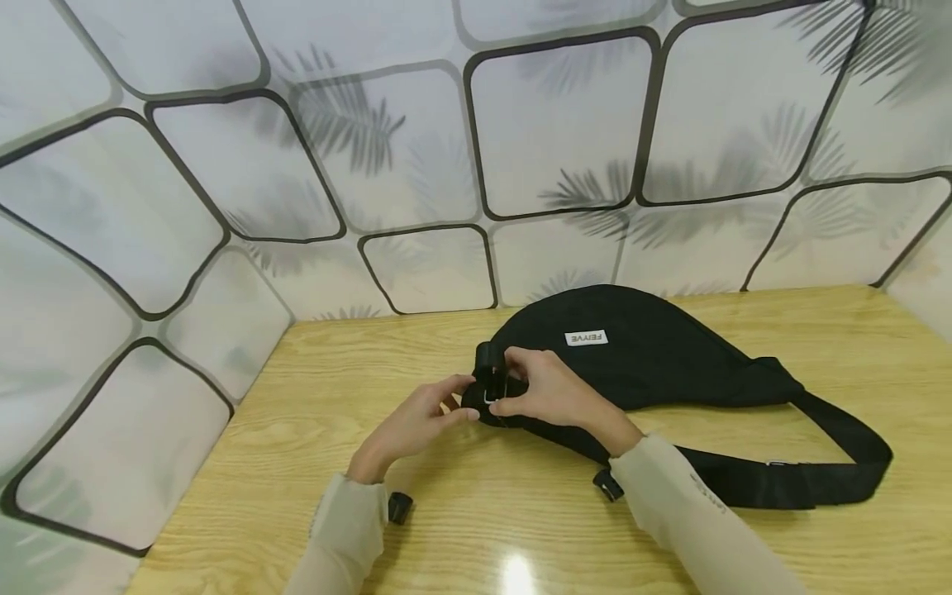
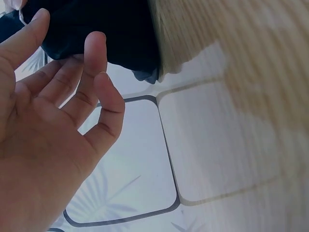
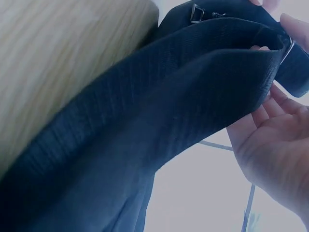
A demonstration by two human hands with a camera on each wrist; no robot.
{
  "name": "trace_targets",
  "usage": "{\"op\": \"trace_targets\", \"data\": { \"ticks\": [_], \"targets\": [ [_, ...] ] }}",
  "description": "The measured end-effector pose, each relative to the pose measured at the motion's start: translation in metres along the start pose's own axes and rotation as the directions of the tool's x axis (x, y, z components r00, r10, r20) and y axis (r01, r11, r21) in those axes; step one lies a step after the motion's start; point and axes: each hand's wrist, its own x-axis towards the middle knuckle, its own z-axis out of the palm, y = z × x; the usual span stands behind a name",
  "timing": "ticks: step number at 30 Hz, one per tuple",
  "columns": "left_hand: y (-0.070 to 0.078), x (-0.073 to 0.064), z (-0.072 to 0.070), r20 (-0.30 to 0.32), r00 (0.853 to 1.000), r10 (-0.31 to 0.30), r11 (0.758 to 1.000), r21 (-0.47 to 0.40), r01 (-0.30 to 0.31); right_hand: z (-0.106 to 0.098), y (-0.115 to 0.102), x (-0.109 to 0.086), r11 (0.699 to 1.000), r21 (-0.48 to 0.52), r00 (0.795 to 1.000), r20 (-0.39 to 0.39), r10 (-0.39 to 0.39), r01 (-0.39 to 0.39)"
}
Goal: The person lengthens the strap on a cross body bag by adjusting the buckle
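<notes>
A black waist bag [image 1: 632,355] with a white label lies on the wooden table in the head view. My right hand [image 1: 554,392] pinches its black webbing strap [image 3: 207,82] beside a small metal buckle [image 1: 489,398], with thumb and fingers on either side. From the right wrist view, the strap is folded in a loop over the fingertips. My left hand [image 1: 416,421] touches the bag's left end with thumb and index finger spread apart. Its other fingers are loosely bent, as the left wrist view shows, and some fingertips go behind black fabric [image 2: 106,34]. A raised black loop [image 1: 487,357] stands between the hands.
One small black piece [image 1: 399,507] lies by the left sleeve, another [image 1: 608,485] by the right forearm. The rest of the strap [image 1: 848,483] curves across the table's right side. A patterned cloth wall [image 1: 416,165] borders the table [image 1: 335,355] at the back and left.
</notes>
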Motion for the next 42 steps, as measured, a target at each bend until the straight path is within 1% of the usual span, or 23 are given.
{"op": "trace_targets", "data": {
  "ticks": [5, 9, 16, 20, 32, 36, 42],
  "targets": [
    [0.001, -0.001, -0.001, 0.004, 1.000, 0.006, 1.000, 0.004, -0.006, -0.008, 0.002, -0.007, 1.000, -0.011, 1.000, -0.003, -0.007, 0.007],
    [0.000, -0.001, -0.001, 0.008, 1.000, -0.002, 1.000, 0.003, 0.002, -0.014, 0.003, -0.012, 0.999, -0.030, 1.000, -0.008, -0.018, 0.017],
    [0.000, -0.001, -0.001, 0.007, 1.000, -0.011, 1.000, 0.012, 0.011, -0.024, 0.002, -0.021, 0.999, -0.054, 1.000, -0.014, -0.002, 0.001],
    [0.000, 0.000, 0.000, 0.009, 1.000, 0.003, 1.000, 0.020, -0.004, -0.030, 0.005, -0.026, 0.996, -0.084, 1.000, -0.022, -0.006, 0.005],
    [-0.004, -0.003, -0.002, 0.009, 1.000, 0.008, 0.999, 0.035, -0.008, -0.040, 0.015, -0.039, 0.996, -0.084, 1.000, -0.017, -0.009, 0.008],
    [-0.005, -0.004, -0.002, 0.018, 1.000, 0.001, 0.999, 0.033, -0.002, -0.044, 0.019, -0.043, 0.995, -0.101, 1.000, -0.021, 0.009, -0.011],
    [-0.005, -0.005, -0.003, 0.020, 1.000, -0.005, 1.000, 0.021, 0.005, -0.048, 0.021, -0.048, 0.991, -0.133, 1.000, -0.028, 0.004, -0.007]
  ]
}}
